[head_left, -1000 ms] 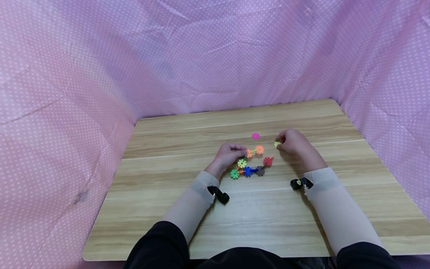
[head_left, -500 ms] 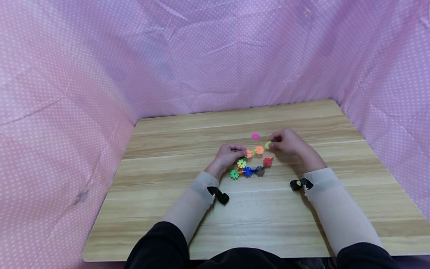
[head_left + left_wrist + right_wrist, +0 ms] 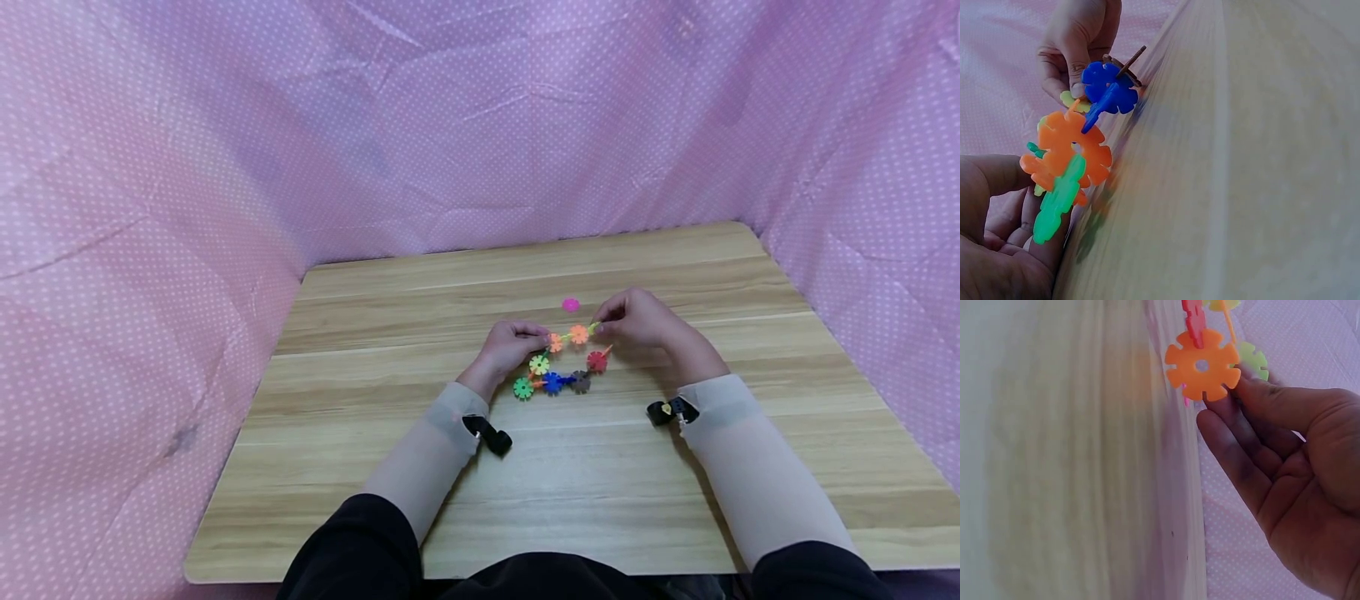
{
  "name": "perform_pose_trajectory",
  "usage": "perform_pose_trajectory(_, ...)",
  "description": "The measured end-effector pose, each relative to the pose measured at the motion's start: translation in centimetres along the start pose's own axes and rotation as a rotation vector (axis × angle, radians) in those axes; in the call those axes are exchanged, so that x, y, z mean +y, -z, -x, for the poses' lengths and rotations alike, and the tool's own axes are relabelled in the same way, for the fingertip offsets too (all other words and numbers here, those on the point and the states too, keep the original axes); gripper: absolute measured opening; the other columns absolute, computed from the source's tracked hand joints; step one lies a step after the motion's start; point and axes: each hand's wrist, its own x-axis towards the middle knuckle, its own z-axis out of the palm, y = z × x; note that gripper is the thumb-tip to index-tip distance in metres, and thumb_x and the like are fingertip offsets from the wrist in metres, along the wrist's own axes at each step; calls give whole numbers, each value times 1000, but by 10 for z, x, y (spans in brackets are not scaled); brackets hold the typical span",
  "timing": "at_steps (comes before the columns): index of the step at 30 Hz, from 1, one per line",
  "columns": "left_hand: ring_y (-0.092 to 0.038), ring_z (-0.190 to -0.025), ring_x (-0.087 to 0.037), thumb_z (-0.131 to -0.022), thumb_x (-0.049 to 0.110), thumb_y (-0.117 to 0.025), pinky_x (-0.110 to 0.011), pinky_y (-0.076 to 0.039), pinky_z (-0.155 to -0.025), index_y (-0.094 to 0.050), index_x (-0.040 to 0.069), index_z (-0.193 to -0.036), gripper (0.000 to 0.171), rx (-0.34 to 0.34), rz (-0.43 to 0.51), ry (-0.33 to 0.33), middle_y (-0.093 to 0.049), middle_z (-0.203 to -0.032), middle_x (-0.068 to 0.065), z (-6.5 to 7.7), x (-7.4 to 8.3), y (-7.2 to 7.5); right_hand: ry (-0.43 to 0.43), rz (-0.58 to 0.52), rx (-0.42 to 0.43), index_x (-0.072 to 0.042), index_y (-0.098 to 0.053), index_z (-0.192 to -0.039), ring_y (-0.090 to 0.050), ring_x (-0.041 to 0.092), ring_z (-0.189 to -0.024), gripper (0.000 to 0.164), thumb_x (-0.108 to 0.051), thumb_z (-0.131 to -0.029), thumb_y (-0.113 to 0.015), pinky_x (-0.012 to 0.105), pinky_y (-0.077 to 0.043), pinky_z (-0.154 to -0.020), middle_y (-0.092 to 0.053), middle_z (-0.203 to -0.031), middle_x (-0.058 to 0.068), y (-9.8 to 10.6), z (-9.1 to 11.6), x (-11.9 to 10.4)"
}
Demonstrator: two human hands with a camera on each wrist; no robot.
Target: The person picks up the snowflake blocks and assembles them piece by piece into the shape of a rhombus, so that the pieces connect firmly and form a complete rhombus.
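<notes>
A chain of notched plastic snowflake discs curves over the table, with a green disc (image 3: 522, 388), a blue disc (image 3: 552, 382), a brown disc (image 3: 581, 382) and a red disc (image 3: 597, 361) along its near and right sides. My left hand (image 3: 510, 343) pinches the chain at its upper left, by an orange disc (image 3: 556, 342). Between thumb and fingers, my right hand (image 3: 637, 318) holds a yellow-green disc (image 3: 1252, 360), edge-on against the right rim of another orange disc (image 3: 578, 334). In the right wrist view, an orange disc (image 3: 1210, 362) joined to the red one overlaps my fingertips.
A loose pink disc (image 3: 571, 305) lies on the wooden table (image 3: 420, 317) just beyond the chain. Pink dotted cloth (image 3: 480, 125) hangs behind the table and at both sides.
My right hand has moved left with the yellow-green disc, bringing it to the orange disc and turning it edge-on. My left hand has stayed in place on the chain.
</notes>
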Motion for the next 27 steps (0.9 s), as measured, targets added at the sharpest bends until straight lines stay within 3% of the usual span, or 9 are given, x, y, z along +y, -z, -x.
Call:
perform_pose_trajectory(11,-71,-95,-14,-93,9,-81,-27,-59,-82,-82,5,-99,8,17,-66,-16,-78,-103,-3,-2,-1,2,36,69,69,-6,-81,-92,-71,25,-87,11,2,-95,-74,36,-60,-76,-78,-95,9,-12,-3,-13)
perform_pose_trajectory(20,-72,-99,-16,-92,5,-81,-29,-60,-85,-82,4,-98,6,30,-40,-38,-79,-104,-3,-3,-2,1,22,10,51,-7,-81,-92,-71,28,-85,15,5,-95,-72,36,-60,-75,-76,-90,10,-15,-4,-13)
perform_pose_trajectory(23,-71,-99,-15,-92,6,-82,-28,-59,-84,-83,4,-98,6,33,-60,-43,-79,-104,-3,-3,-1,1,1,9,29,-7,-80,-104,-70,31,-93,19,7,-94,-70,40,-61,-79,-77,-100,10,-15,-4,-12)
perform_pose_trajectory(27,-71,-97,-14,-92,10,-83,-28,-59,-83,-83,6,-98,7,32,-98,-40,-78,-104,-1,-2,1,2,18,33,-55,-8,-63,-142,-61,38,-126,60,18,-89,-55,52,-54,-102,-68,-135,11,-15,-4,-11)
